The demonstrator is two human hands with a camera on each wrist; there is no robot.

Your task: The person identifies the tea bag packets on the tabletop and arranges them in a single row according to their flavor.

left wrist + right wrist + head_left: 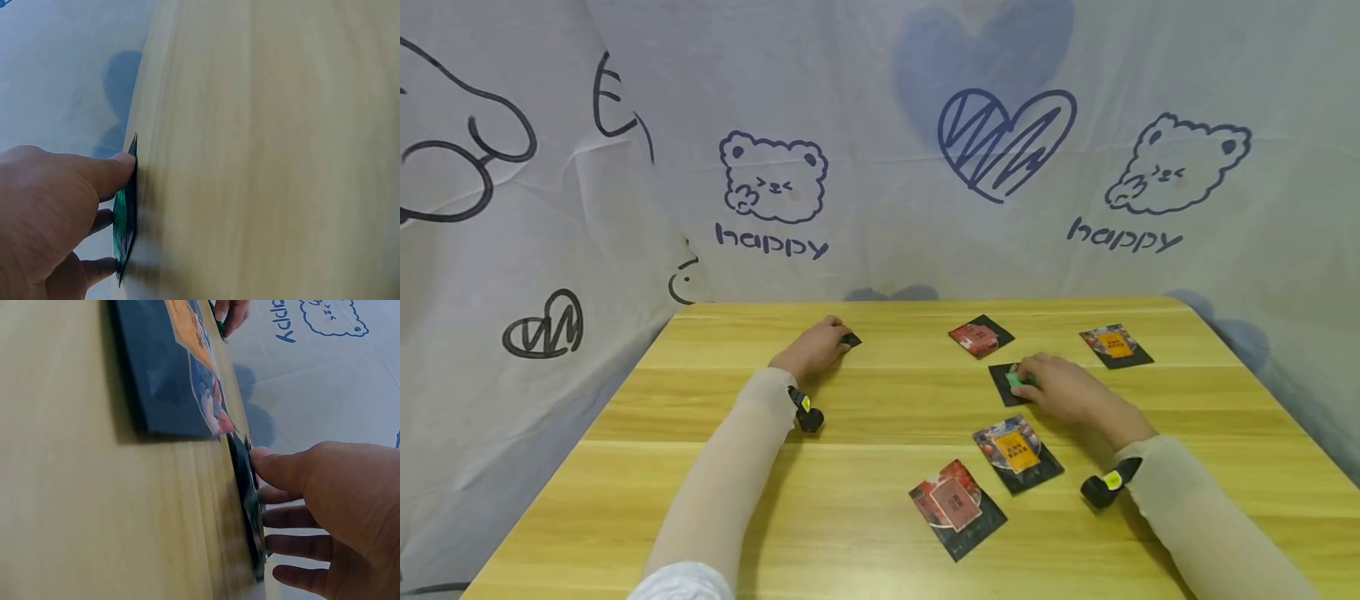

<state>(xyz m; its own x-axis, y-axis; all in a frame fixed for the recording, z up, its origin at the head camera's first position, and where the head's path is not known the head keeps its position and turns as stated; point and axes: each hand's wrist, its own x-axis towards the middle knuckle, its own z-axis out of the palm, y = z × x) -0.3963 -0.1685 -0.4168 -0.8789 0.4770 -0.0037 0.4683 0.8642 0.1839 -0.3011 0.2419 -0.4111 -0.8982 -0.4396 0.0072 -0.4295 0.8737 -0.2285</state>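
My left hand [818, 347] is at the far left of the table, its fingertips resting on a small black and green packet [852, 339] that it mostly covers. In the left wrist view, the thumb touches one end of this packet [125, 219] and a finger the other. Further right, my right hand [1060, 387] reaches over a black packet with a green label [1003, 387]. Its thumb and spread fingers touch the top of this packet [250, 512] in the right wrist view. Near that hand lies a black packet with an orange label [1018, 454].
A packet with a red label [957, 504] lies towards the front. Behind my right hand are another red-labelled packet [981, 336] and another orange-labelled one [1116, 344]. The wooden table [700, 500] ends at a white cloth with drawings [880, 167].
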